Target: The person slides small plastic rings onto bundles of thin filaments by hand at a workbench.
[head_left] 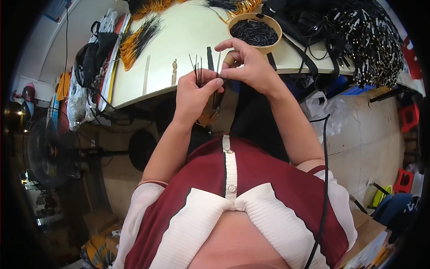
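Note:
Above the table's near edge, my left hand [195, 95] is closed round several thin dark wires [199, 71]. Their upper ends fan out above its fingers, and darker lengths hang below the hand. One wire [218, 65] stands apart between my two hands. My right hand [253, 67] meets it from the right: the thumb is close to the left thumb, a finger with a tan cover curls toward it, and the index finger reaches over near the wire's tip. Whatever small thing the right fingers pinch is hidden. Beyond this hand sits a round tan bowl [279, 30] of short black tube pieces [253, 32].
A bundle of orange and black wires [139, 41] lies on the pale table [179, 36]. Black cables with metallic ends [371, 40] are heaped at the far right. A fan [51, 148] stands at left. A black cable [324, 179] hangs down on my right.

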Available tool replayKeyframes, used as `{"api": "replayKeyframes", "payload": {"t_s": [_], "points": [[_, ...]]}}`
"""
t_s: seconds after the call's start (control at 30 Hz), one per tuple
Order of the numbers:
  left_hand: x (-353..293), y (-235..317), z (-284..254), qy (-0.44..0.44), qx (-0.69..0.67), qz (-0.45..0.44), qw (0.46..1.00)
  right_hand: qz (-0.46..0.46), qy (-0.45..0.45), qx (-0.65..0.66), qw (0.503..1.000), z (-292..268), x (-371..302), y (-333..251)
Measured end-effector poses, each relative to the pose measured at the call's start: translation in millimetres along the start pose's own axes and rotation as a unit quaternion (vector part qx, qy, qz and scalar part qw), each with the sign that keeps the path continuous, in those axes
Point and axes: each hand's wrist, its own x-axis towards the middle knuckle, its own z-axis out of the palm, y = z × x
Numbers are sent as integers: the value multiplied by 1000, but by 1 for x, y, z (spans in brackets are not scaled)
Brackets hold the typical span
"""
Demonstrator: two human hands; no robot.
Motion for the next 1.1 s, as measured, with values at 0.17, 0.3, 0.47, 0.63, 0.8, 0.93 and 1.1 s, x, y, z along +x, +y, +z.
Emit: {"api": "replayKeyframes", "payload": {"t_s": [0.17,0.3,0.47,0.63,0.8,0.93,1.1], "points": [[-9,-1,-3,-1,-59,18,998,-2,26,-44,999,7,-12,-3],[-18,3,-12,-6,-42,51,998,-50,243,-305,919,-30,1,-6],[-14,11,-10,-37,-61,8,997,34,245,-529,812,-73,56,18],[-5,6,-8,-17,-101,-10,995,69,171,-542,820,-58,95,23],[4,4,-13,-24,-140,-64,988,46,149,-533,831,-71,89,23],[3,0,-13,-45,-178,-74,980,61,172,-535,825,-73,77,15],[-1,-4,-10,-49,-181,-71,980,80,209,-561,797,-74,72,14]]}}
